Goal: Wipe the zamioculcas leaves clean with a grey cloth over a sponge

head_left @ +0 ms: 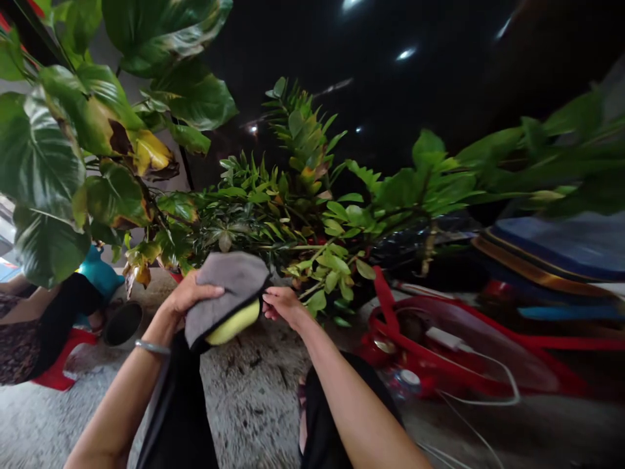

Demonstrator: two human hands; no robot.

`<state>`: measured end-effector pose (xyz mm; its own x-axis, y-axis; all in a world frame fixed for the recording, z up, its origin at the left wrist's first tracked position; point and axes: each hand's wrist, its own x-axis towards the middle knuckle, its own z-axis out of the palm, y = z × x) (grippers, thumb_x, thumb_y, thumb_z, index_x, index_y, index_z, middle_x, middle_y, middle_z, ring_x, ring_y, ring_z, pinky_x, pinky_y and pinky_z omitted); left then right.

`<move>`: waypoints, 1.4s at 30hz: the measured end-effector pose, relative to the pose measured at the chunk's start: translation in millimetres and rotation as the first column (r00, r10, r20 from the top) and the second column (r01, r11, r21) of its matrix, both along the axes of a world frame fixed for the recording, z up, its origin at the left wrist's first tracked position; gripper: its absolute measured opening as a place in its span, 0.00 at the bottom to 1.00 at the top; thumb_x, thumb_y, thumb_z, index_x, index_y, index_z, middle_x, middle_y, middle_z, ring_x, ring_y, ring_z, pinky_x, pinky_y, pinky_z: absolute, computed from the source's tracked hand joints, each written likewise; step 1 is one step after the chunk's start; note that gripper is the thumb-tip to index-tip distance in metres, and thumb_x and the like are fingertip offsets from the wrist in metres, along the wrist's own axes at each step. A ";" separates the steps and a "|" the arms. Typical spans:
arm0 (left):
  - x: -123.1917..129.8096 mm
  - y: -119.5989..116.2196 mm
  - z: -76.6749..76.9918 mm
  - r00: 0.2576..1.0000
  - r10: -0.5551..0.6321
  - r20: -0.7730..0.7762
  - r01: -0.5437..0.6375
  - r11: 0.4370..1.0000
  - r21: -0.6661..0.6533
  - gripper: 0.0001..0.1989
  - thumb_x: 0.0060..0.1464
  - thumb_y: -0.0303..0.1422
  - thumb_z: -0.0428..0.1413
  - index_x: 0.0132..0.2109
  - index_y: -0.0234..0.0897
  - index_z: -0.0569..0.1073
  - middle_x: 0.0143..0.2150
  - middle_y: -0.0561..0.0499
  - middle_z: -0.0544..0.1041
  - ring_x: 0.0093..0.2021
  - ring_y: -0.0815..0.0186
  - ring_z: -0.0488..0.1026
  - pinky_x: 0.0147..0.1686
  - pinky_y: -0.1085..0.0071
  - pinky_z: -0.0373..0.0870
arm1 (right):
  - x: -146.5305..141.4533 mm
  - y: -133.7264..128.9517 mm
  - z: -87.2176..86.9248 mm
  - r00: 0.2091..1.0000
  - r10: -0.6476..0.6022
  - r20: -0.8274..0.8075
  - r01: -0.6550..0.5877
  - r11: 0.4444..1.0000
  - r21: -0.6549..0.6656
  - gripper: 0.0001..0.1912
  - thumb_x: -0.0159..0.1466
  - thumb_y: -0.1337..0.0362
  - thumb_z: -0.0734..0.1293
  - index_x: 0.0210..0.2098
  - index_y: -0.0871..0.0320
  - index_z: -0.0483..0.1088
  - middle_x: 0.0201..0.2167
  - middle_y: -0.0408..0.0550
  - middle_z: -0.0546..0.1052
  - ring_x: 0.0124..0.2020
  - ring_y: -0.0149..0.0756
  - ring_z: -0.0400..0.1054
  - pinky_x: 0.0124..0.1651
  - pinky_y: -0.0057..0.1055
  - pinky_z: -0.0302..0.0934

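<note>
A grey microfibre cloth (229,280) with a black edge and a yellow underside is stretched between both hands, in front of the leafy plants. My left hand (195,296) lies over its left side, thumb on top, fingers gripping it. My right hand (280,305) pinches the black edge at the right corner. Just behind the cloth are the small-leaved green stems (332,264) of a potted plant; I cannot tell whether the cloth touches any leaf.
Large drooping leaves (43,156) hang at the left. A person (29,332) sits there on a red stool (66,365), near a dark pot (123,324). At right stands a red basket (469,345) with a white charger (444,339) and cable. A dark glossy surface (439,65) rises behind.
</note>
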<state>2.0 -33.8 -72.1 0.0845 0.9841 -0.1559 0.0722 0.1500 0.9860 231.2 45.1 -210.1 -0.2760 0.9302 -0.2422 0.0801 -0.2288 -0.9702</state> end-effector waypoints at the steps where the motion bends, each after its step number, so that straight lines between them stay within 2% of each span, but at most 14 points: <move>1: 4.5 10.6 9.3 0.996 0.083 0.037 -0.085 0.994 0.063 0.27 0.36 0.44 0.77 0.43 0.34 0.86 0.39 0.44 0.86 0.38 0.53 0.81 0.43 0.61 0.78 | -1.6 -0.2 1.6 1.000 0.006 -0.001 -0.006 1.000 -0.028 0.13 0.60 0.69 0.69 0.20 0.57 0.68 0.14 0.43 0.76 0.12 0.28 0.66 0.14 0.20 0.53; 3: 15.0 32.2 16.6 0.969 0.228 0.095 -0.241 0.957 0.165 0.29 0.36 0.43 0.77 0.45 0.31 0.85 0.40 0.43 0.86 0.39 0.54 0.81 0.43 0.63 0.78 | -5.0 -0.3 5.5 1.000 0.011 -0.005 -0.011 0.995 -0.101 0.12 0.61 0.70 0.70 0.22 0.57 0.68 0.16 0.43 0.78 0.13 0.27 0.67 0.15 0.19 0.55; 6: 24.0 44.5 -3.3 0.948 0.318 0.032 -0.318 0.932 0.173 0.28 0.34 0.42 0.77 0.43 0.31 0.84 0.39 0.44 0.86 0.39 0.55 0.81 0.42 0.63 0.77 | -8.3 0.3 9.6 1.000 0.002 -0.005 -0.002 0.989 -0.148 0.13 0.62 0.73 0.68 0.22 0.57 0.68 0.16 0.42 0.77 0.13 0.28 0.67 0.15 0.20 0.55; 9: 15.6 22.6 -34.7 0.969 0.162 -0.188 -0.157 0.987 0.039 0.24 0.33 0.40 0.76 0.39 0.31 0.85 0.35 0.44 0.85 0.38 0.53 0.80 0.42 0.61 0.76 | -6.6 1.1 9.9 1.000 -0.005 0.011 0.006 0.988 -0.156 0.15 0.61 0.77 0.66 0.20 0.56 0.67 0.14 0.41 0.75 0.12 0.29 0.67 0.16 0.21 0.56; 11: 3.2 1.1 -42.0 0.974 -0.010 -0.226 -0.006 0.997 -0.071 0.22 0.34 0.39 0.76 0.38 0.32 0.86 0.34 0.45 0.85 0.38 0.52 0.80 0.43 0.60 0.75 | -3.2 0.7 9.5 1.000 -0.001 0.020 0.004 0.987 -0.158 0.16 0.60 0.78 0.66 0.19 0.57 0.68 0.12 0.41 0.74 0.13 0.30 0.68 0.17 0.22 0.57; 14: -11.9 -13.3 -23.5 0.994 -0.082 -0.077 0.075 0.993 -0.092 0.22 0.35 0.39 0.76 0.39 0.35 0.87 0.36 0.46 0.86 0.37 0.53 0.81 0.42 0.61 0.76 | 1.2 -1.4 10.8 1.000 0.028 -0.002 -0.028 0.990 -0.137 0.18 0.62 0.77 0.65 0.18 0.57 0.69 0.13 0.42 0.75 0.13 0.29 0.67 0.17 0.21 0.56; 18: -10.9 13.7 13.5 0.977 0.158 0.141 -0.175 0.978 0.110 0.27 0.34 0.42 0.77 0.43 0.34 0.86 0.39 0.44 0.87 0.37 0.54 0.81 0.40 0.63 0.77 | -0.3 -3.8 15.4 0.999 0.027 -0.029 -0.031 0.992 -0.125 0.17 0.64 0.74 0.67 0.19 0.58 0.68 0.16 0.42 0.77 0.13 0.27 0.67 0.16 0.20 0.54; 22: -3.1 32.4 0.6 0.937 0.329 0.120 -0.342 0.932 0.121 0.27 0.33 0.41 0.77 0.43 0.32 0.85 0.40 0.43 0.86 0.38 0.56 0.81 0.41 0.64 0.76 | -5.0 -4.4 18.8 0.999 -0.011 -0.031 0.006 0.987 -0.163 0.14 0.64 0.74 0.68 0.23 0.57 0.68 0.15 0.41 0.76 0.13 0.28 0.68 0.16 0.20 0.56; 26: -17.4 -4.9 -43.6 0.992 0.114 -0.052 -0.119 0.988 -0.095 0.23 0.35 0.40 0.76 0.40 0.33 0.87 0.37 0.44 0.87 0.37 0.55 0.81 0.39 0.64 0.76 | -3.0 -4.3 19.3 1.000 0.001 0.002 0.000 0.986 -0.165 0.14 0.64 0.76 0.65 0.25 0.57 0.69 0.15 0.40 0.76 0.12 0.28 0.67 0.16 0.20 0.56; 29: -40.8 -38.5 -50.0 0.996 -0.069 -0.056 0.059 0.983 -0.176 0.20 0.34 0.38 0.76 0.37 0.33 0.87 0.34 0.46 0.86 0.34 0.55 0.81 0.37 0.65 0.77 | 0.7 -3.7 17.7 0.999 0.045 0.008 -0.044 0.990 -0.135 0.16 0.65 0.75 0.64 0.22 0.57 0.68 0.14 0.39 0.75 0.12 0.26 0.67 0.16 0.20 0.55; 32: -60.6 -44.7 -26.4 0.989 0.107 0.106 -0.099 0.992 -0.080 0.24 0.36 0.37 0.76 0.44 0.33 0.86 0.38 0.44 0.88 0.37 0.52 0.84 0.40 0.64 0.81 | 0.9 -2.7 15.4 0.999 0.050 -0.012 -0.051 0.991 -0.126 0.17 0.65 0.72 0.66 0.20 0.56 0.65 0.15 0.39 0.75 0.12 0.26 0.66 0.15 0.19 0.54; 36: -66.2 -15.8 0.7 0.816 0.451 0.362 -0.464 0.884 -0.056 0.26 0.44 0.43 0.72 0.49 0.34 0.83 0.38 0.42 0.88 0.38 0.48 0.86 0.39 0.60 0.84 | -4.9 -1.9 13.5 1.000 0.015 0.009 -0.014 0.989 -0.144 0.11 0.63 0.71 0.68 0.24 0.57 0.69 0.15 0.40 0.76 0.13 0.27 0.67 0.16 0.19 0.55; 39: -51.4 -3.8 -19.7 0.772 0.540 0.334 -0.521 0.840 -0.153 0.24 0.44 0.41 0.73 0.47 0.33 0.82 0.35 0.43 0.87 0.35 0.52 0.86 0.38 0.62 0.84 | -8.0 -2.0 12.4 1.000 -0.008 0.001 0.008 0.988 -0.157 0.06 0.63 0.71 0.69 0.29 0.58 0.72 0.15 0.39 0.76 0.13 0.28 0.68 0.15 0.20 0.56; 42: -29.3 -25.8 -70.5 0.857 0.469 0.214 -0.417 0.874 -0.248 0.25 0.36 0.37 0.77 0.43 0.31 0.83 0.35 0.42 0.87 0.35 0.52 0.85 0.41 0.61 0.83 | -6.3 -2.1 10.8 1.000 0.002 -0.003 -0.002 0.988 -0.152 0.05 0.64 0.71 0.69 0.30 0.58 0.73 0.15 0.39 0.76 0.13 0.28 0.67 0.16 0.20 0.56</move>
